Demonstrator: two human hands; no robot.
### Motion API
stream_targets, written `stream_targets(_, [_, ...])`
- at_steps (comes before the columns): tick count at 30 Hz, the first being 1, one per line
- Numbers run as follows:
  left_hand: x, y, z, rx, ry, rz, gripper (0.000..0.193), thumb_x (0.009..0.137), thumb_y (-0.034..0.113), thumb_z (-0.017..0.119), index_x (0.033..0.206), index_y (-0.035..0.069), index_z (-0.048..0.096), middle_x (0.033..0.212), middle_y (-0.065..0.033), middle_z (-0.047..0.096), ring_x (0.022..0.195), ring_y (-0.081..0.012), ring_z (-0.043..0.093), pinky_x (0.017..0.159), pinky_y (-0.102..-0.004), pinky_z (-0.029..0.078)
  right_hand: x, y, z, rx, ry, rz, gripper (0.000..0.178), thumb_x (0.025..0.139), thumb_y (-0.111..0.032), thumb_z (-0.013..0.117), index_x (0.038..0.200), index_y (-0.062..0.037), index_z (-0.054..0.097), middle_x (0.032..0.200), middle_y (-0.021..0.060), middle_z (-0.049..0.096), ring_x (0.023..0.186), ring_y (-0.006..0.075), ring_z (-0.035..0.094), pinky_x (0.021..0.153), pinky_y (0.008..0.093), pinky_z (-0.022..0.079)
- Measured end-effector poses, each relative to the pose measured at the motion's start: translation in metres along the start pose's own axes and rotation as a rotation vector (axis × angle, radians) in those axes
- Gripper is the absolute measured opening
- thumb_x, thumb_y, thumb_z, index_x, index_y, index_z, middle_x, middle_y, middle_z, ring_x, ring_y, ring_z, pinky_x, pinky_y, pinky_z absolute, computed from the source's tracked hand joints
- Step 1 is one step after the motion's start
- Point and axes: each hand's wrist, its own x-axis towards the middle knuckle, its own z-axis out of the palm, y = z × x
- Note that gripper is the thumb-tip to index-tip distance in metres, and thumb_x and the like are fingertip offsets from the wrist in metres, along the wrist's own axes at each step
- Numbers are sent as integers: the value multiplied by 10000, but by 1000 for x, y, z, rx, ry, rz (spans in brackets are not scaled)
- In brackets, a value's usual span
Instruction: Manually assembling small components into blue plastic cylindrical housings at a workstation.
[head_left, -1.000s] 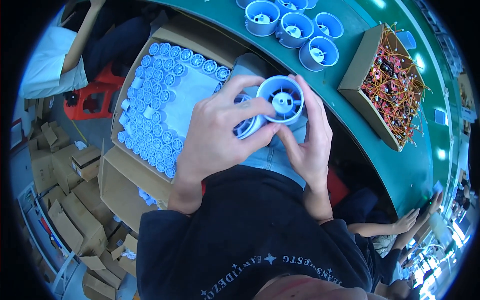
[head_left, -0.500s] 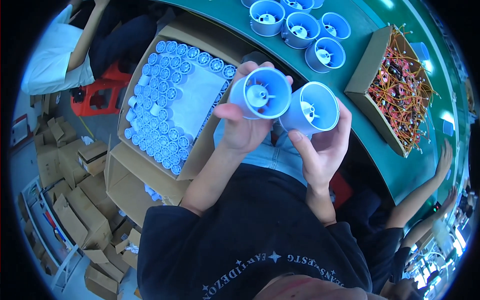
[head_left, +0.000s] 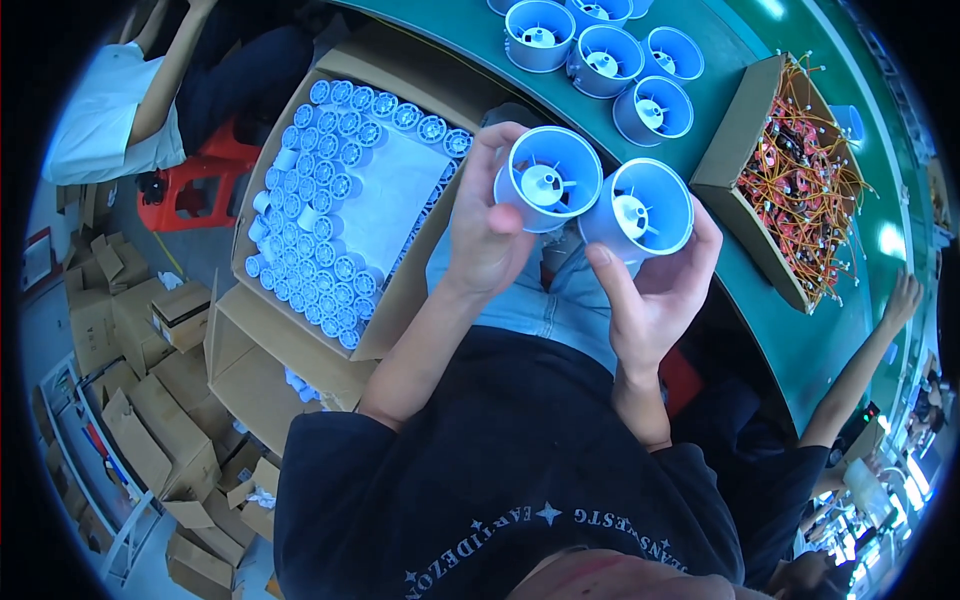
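Observation:
My left hand (head_left: 487, 225) grips a pale plastic fan housing (head_left: 515, 195), a round open cup with a hub and ribs inside. A second housing (head_left: 612, 240) of the same kind is in my right hand (head_left: 660, 290), thumb along its lower wall and fingers around its right side. The two housings are side by side above my lap, their walls close together or touching, open mouths tilted up. Beyond them, several similar housings (head_left: 605, 62) stand on the green table (head_left: 715, 45).
At left, a large cardboard box (head_left: 345, 62) holds rows of small pale cylindrical parts (head_left: 310, 240) and a white sheet (head_left: 385, 205). A carton (head_left: 735, 160) of red parts with orange wires stands on the table. A co-worker's arm (head_left: 850, 370) reaches in at right; a red stool (head_left: 195, 190) stands far left.
Both hands have shifted slightly to the right with their housings, and the left housing has turned a little. At right, the co-worker's arm has moved.

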Motion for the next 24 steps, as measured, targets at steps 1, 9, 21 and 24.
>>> stream_targets(1, [5,-3,-4,-1,-13,1,921,612,504,819,1276,94,329,1300,-61,415,1166,-174,507,944,-337,484,2,1,1,-71,29,-30,700,684,-19,825,1251,37,418,1174,147,534,1100,224,565,942,348,454])
stream_targets(9, [75,-44,-25,615,72,676,812,663,442,822,1222,61,373,1180,-98,473,1132,-247,488,968,-388,404,30,41,17,-596,224,-27,639,776,-86,759,1277,72,394,1138,246,566,1073,338,583,914,377,459])
stream_targets(21, [102,-16,7,1635,164,701,566,771,344,763,1178,38,517,1053,-117,542,1046,-301,471,900,-428,334,76,46,28,-893,316,-130,694,756,-129,765,1290,94,382,1193,261,526,1127,413,504,945,435,416])
stream_targets(24, [88,-15,-7,1385,49,726,461,795,250,747,1150,38,542,1035,-124,549,1007,-302,487,897,-422,342,43,31,20,-809,261,-241,637,752,-130,769,1254,74,434,1167,242,546,1115,401,511,936,434,423])
